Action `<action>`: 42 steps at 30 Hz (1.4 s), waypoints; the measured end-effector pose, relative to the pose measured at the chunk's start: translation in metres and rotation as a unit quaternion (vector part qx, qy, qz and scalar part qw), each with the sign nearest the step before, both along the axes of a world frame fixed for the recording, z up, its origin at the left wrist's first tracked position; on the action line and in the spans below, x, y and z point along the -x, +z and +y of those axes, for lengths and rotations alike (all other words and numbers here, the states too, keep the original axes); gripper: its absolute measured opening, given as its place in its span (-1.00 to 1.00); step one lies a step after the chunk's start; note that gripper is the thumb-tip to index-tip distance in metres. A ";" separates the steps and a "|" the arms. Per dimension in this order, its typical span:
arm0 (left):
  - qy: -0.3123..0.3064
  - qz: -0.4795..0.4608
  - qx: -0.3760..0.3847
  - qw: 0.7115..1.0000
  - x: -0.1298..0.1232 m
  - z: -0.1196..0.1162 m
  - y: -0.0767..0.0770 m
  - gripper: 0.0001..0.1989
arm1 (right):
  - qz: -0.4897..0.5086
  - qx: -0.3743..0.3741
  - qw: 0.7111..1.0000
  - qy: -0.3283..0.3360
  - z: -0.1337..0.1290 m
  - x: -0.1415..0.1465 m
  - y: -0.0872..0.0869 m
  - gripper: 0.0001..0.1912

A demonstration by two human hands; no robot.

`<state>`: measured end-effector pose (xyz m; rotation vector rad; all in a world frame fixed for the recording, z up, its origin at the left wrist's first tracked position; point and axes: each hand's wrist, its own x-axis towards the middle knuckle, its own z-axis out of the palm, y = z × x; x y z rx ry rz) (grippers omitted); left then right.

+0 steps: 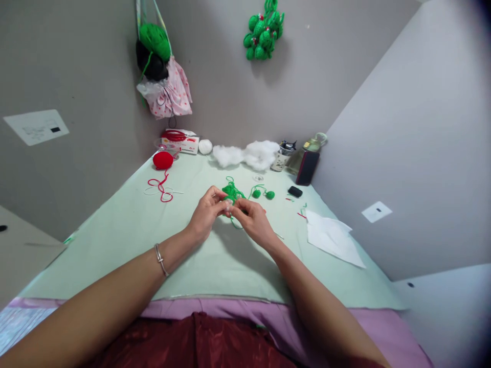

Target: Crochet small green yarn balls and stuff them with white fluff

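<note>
Both hands meet above the middle of the table. My left hand (207, 212) has its fingers closed on a small green crochet piece, mostly hidden by the fingers. A little tuft of white stuffing (229, 203) shows at the fingertips. My right hand (253, 219) pinches at that tuft, its thumb and forefinger pressed together. Just behind the fingers lies a loose tangle of green yarn (233, 191). Two small green crocheted balls (270, 194) rest to the right of it, joined to a strand. A thin pale stick (279, 235) pokes out beside my right wrist.
White stuffing (261, 155) is heaped at the back, near a cup of tools (282, 158) and a propped phone (308, 167). A red yarn ball (163, 160) sits back left. Right of my hands are a black case (295, 191) and white sheet (333, 236).
</note>
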<state>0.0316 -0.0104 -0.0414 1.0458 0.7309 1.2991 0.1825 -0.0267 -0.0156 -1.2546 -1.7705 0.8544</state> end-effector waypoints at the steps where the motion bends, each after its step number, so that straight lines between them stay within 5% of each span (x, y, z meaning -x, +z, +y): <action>1: 0.003 -0.002 0.004 1.000 0.000 0.001 0.000 -0.75 | -0.005 -0.001 1.000 0.004 0.000 0.000 0.000 -0.66; 17: -0.070 0.026 0.011 0.997 -0.003 -0.003 -0.009 -0.67 | 0.015 0.021 0.997 -0.070 0.021 -0.012 -0.013 -0.63; 29: 0.010 0.076 0.003 0.997 -0.004 0.016 -0.024 -0.77 | -0.017 0.050 0.999 0.009 -0.004 0.004 -0.003 -0.76; 37: 0.019 0.014 0.009 1.000 0.012 0.012 -0.005 -0.72 | 0.013 -0.017 0.994 -0.111 0.024 -0.031 -0.004 -0.60; 42: 0.025 -0.006 -0.006 1.000 0.016 0.008 0.005 -0.72 | -0.017 -0.142 0.964 -0.222 0.025 -0.044 0.000 -0.62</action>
